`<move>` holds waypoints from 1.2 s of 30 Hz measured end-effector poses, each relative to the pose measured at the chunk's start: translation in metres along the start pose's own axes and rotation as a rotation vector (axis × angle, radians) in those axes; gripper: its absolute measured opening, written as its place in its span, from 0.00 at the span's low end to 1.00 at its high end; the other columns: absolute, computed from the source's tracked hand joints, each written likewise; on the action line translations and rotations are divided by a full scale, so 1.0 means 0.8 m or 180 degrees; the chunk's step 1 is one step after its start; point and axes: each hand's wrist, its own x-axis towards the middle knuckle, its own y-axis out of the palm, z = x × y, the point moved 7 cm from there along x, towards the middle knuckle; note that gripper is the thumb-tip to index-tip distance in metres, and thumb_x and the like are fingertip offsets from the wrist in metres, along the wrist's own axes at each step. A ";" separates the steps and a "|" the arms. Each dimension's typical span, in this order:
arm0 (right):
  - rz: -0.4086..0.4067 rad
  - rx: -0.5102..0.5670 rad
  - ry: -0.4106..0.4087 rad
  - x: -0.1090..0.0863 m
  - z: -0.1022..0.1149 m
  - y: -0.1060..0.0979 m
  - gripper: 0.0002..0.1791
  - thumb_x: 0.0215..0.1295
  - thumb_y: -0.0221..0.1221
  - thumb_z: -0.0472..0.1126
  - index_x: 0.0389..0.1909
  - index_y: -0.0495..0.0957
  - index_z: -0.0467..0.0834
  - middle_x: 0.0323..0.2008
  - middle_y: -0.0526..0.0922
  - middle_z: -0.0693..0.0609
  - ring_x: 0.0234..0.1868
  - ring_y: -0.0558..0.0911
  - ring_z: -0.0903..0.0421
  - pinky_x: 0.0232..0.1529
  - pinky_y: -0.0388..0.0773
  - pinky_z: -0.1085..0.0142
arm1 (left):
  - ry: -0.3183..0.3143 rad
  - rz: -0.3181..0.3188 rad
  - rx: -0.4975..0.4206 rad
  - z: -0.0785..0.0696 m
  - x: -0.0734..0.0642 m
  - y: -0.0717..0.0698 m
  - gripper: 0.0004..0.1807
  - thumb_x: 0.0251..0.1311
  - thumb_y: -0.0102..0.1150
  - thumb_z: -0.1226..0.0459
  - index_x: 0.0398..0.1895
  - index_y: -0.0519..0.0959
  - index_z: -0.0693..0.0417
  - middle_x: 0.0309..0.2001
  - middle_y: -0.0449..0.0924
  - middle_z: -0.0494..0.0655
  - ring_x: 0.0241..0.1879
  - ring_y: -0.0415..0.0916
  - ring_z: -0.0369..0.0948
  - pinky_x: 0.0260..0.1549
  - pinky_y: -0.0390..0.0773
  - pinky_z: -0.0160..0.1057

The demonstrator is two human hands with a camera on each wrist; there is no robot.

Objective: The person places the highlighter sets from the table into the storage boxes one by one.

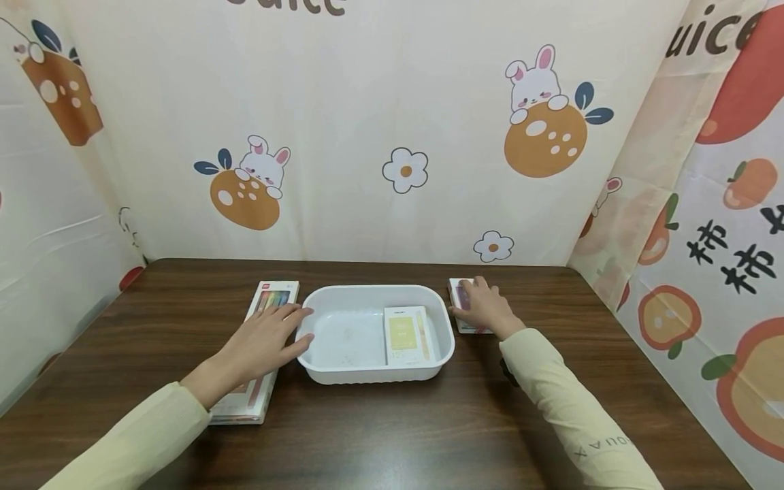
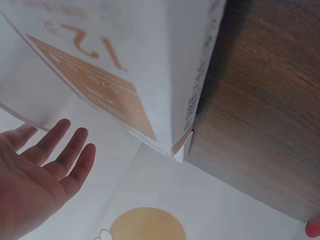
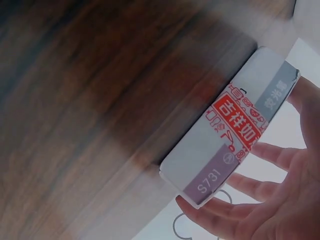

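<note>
R hand on "S731" box

Bright light, tabletop sheen, blurry wrist views

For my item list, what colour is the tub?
The tub is white, seen best in the head view.

Plastic tray; cardboard S731 box; glossy wooden table; cloth backdrop.
</note>
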 end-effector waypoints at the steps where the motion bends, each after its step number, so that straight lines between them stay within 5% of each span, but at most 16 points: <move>1: -0.0002 -0.0003 -0.0003 0.000 0.000 0.000 0.38 0.55 0.57 0.58 0.63 0.60 0.42 0.61 0.60 0.34 0.50 0.68 0.34 0.40 0.74 0.42 | -0.0004 0.0004 -0.0001 0.000 0.000 0.000 0.29 0.61 0.47 0.46 0.61 0.69 0.52 0.58 0.70 0.54 0.59 0.67 0.52 0.56 0.64 0.59; 36: -0.0131 0.0119 0.0010 0.000 0.002 0.000 0.36 0.56 0.58 0.52 0.62 0.62 0.38 0.58 0.62 0.31 0.48 0.66 0.31 0.39 0.75 0.43 | 0.0023 -0.0038 0.0005 0.000 -0.001 0.001 0.28 0.61 0.46 0.47 0.60 0.69 0.52 0.58 0.71 0.54 0.58 0.67 0.54 0.55 0.64 0.59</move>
